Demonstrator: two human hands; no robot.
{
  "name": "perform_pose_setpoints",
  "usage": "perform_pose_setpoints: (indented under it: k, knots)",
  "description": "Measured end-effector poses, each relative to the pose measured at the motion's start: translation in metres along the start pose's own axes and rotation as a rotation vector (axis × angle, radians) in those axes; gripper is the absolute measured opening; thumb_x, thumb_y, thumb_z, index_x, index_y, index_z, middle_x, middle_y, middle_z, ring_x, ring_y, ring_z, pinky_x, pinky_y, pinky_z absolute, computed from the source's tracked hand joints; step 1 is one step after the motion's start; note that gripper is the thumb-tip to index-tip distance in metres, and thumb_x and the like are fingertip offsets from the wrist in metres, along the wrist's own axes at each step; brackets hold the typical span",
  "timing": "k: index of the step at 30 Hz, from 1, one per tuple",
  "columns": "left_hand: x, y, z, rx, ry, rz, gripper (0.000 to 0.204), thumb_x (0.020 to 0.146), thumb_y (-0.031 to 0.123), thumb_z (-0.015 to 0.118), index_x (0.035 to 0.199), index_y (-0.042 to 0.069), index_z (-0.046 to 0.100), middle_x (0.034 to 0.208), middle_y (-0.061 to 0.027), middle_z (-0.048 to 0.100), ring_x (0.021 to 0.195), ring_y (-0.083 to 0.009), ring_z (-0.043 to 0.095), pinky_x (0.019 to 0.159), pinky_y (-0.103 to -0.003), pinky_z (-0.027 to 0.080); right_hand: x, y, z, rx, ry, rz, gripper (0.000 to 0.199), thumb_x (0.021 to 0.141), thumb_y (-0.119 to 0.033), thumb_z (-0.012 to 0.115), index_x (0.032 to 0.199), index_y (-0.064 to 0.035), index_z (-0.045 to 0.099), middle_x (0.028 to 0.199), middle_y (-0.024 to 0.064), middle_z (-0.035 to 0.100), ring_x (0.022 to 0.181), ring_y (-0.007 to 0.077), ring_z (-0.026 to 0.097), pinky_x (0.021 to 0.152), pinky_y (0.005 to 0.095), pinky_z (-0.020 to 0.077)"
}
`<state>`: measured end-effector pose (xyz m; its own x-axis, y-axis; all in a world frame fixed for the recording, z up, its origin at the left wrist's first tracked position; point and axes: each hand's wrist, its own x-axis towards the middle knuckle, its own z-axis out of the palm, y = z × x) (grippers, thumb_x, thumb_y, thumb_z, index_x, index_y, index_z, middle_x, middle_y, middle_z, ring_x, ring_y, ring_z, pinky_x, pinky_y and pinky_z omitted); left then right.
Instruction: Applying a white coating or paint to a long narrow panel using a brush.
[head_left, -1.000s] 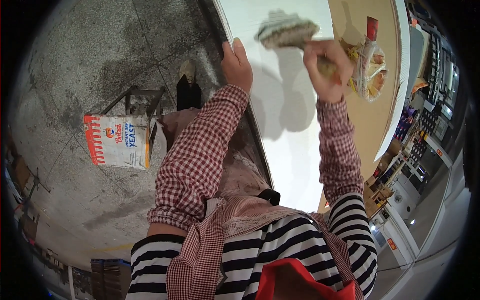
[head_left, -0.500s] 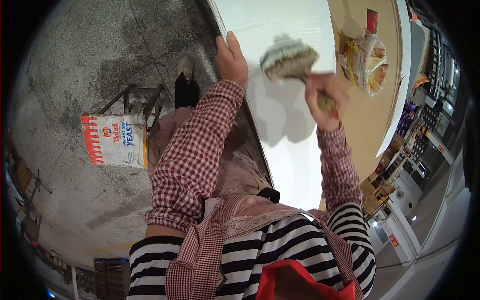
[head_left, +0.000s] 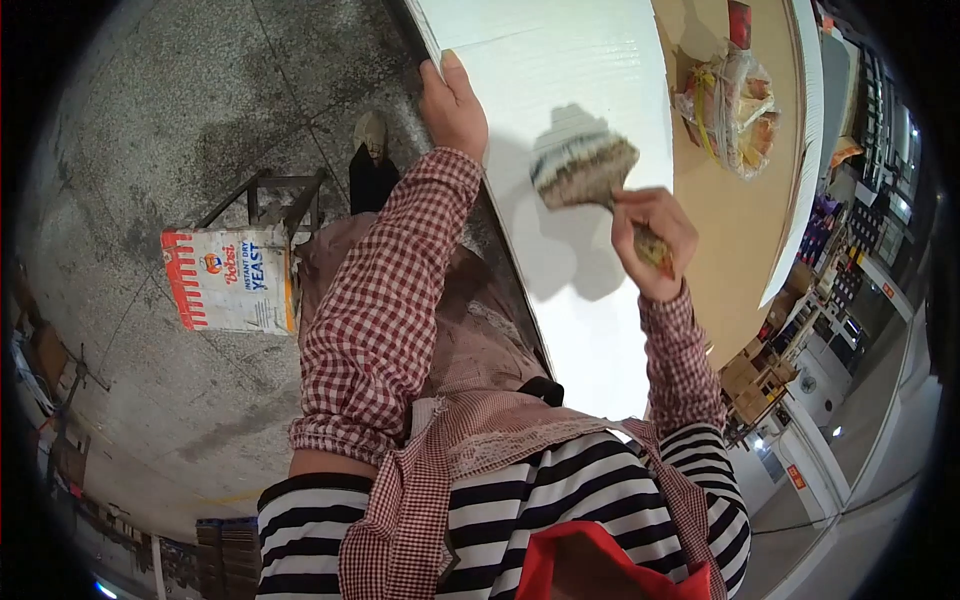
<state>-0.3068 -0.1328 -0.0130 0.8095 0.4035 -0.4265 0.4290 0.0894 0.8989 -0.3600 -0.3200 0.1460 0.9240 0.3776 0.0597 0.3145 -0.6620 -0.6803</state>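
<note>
My right hand (head_left: 654,240) is closed round the handle of a wide brush (head_left: 585,172) with whitish, caked bristles. The brush hovers over or touches a long white board (head_left: 600,330); I cannot tell which, and its shadow falls on that surface. Wet-looking streaks show toward the board's far end. My left hand (head_left: 455,108) grips the board's left edge, thumb and finger along the rim, the other fingers hidden. To the right, a plastic-wrapped container (head_left: 735,115) with a red handle sticking up rests on a brown sheet (head_left: 740,230).
A printed carton (head_left: 230,280) sits by a dark metal stool frame (head_left: 260,195) on the speckled floor at my left. My shoe (head_left: 370,135) shows beside the board. Stacked brown boxes (head_left: 745,380) and shelving stand farther off to the right.
The brush in my right hand has moved slightly nearer to me along the board. My left hand has shifted a little farther up the edge, still gripping.
</note>
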Motion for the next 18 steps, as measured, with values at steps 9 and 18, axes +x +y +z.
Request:
perform_pose_setpoints:
  k: [9, 18]
  knots:
    - [-0.007, 0.014, 0.01, -0.067, 0.022, -0.068, 0.072, 0.097, 0.049, 0.029, 0.134, -0.012, 0.029, 0.131, -0.0305, 0.042, 0.122, -0.0377, 0.044, 0.101, -0.037, 0.036, 0.015, 0.003, -0.005, 0.123, 0.102, 0.219, 0.006, 0.071, 0.008, 0.062, 0.074, 0.0043, 0.059, 0.075, 0.0132, 0.06, 0.07, 0.0207, 0.06, 0.07, 0.0288, 0.0488]
    - [-0.005, 0.002, 0.003, -0.025, 0.075, -0.074, 0.075, 0.097, 0.052, 0.027, 0.137, -0.011, 0.025, 0.135, -0.0315, 0.038, 0.125, -0.0385, 0.041, 0.103, -0.038, 0.034, 0.076, 0.008, -0.021, 0.115, 0.307, 0.105, 0.011, 0.076, -0.002, 0.067, 0.071, 0.0019, 0.058, 0.069, 0.0042, 0.059, 0.065, 0.01, 0.055, 0.061, 0.0235, 0.0446]
